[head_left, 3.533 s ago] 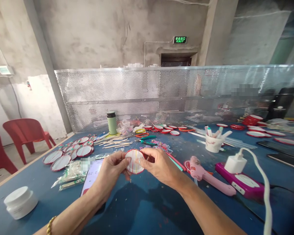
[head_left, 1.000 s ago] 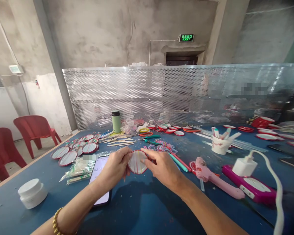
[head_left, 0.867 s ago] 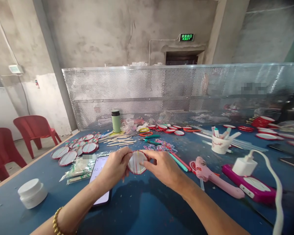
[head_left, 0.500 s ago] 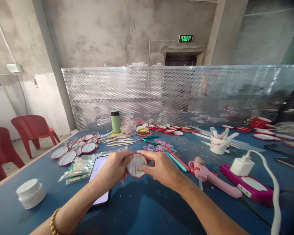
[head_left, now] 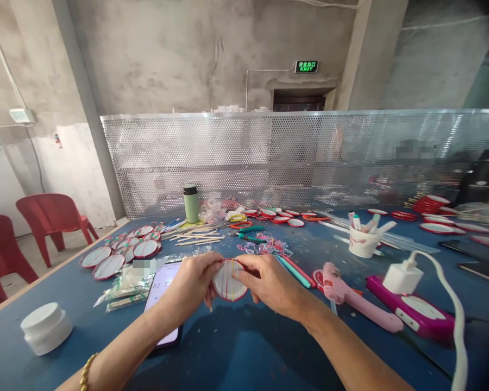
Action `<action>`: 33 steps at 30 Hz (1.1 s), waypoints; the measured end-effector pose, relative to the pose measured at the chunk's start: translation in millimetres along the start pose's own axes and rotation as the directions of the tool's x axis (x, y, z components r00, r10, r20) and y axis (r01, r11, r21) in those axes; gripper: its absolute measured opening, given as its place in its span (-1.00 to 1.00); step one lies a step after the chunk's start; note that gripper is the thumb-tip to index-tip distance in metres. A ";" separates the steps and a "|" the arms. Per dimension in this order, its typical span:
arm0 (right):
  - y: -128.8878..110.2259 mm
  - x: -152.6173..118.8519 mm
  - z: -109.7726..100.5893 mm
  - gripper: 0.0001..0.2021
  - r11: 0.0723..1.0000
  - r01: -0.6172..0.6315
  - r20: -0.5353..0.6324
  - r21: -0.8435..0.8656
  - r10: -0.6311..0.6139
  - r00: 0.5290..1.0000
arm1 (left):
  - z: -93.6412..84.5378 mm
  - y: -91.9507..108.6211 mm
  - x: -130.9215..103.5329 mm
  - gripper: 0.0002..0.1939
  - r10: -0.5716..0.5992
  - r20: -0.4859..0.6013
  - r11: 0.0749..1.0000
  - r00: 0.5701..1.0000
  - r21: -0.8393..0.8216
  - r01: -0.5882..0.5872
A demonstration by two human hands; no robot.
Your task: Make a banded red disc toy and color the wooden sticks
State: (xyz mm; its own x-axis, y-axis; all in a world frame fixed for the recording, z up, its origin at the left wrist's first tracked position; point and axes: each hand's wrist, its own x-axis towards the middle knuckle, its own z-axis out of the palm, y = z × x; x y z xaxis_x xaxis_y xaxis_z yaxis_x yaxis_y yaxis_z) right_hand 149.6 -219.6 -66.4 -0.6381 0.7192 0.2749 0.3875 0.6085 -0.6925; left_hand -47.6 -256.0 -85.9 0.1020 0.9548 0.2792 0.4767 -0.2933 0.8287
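Both hands hold a small round disc [head_left: 229,283] with a red rim and a pale, striped face, above the blue table. My left hand [head_left: 199,276] pinches its left edge, fingers curled behind it. On the other side my right hand [head_left: 261,276] grips the right edge, its thumb resting on the face. A lit phone [head_left: 169,331] lies partly hidden under my left forearm. Beyond the hands are wooden sticks [head_left: 199,237], teal-handled pliers [head_left: 250,237] and a tangle of pink and blue cords [head_left: 264,246].
Similar discs [head_left: 109,266] lie at the left near plastic packets [head_left: 126,293] and a white jar [head_left: 46,328]. At the right are a pink glue gun [head_left: 362,304], a purple power strip [head_left: 427,315] and a cup [head_left: 363,243] of markers. A perforated metal screen [head_left: 212,157] stands behind.
The disc has tilted to face me more and sits slightly lower. My right thumb has shifted up its face. The whole view has moved slightly.
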 end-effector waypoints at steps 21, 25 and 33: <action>14.7 1.5 15.9 -0.76 0.942 0.132 -0.073 -0.309 -0.162 0.984 | 13.1 7.0 -7.9 -0.79 0.088 -0.058 0.989 0.994 0.127 -0.080; 13.7 0.0 19.5 -0.76 0.925 0.087 -0.092 -0.369 -0.130 0.987 | 20.1 9.2 -10.7 -0.82 0.092 -0.110 0.972 0.990 0.226 -0.065; 13.2 2.0 21.0 -0.80 0.934 0.043 -0.092 -0.354 -0.080 0.993 | 14.2 11.9 -8.5 -0.82 0.122 -0.069 0.956 0.990 0.275 -0.098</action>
State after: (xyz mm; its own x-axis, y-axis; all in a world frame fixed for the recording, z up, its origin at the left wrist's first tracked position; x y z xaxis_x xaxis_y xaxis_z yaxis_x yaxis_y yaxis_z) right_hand 139.5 -217.2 -89.0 -0.6033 0.6957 0.3898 0.5703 0.7181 -0.3989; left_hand -30.4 -266.9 -85.3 0.0984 0.9064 0.4108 0.6860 -0.3609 0.6318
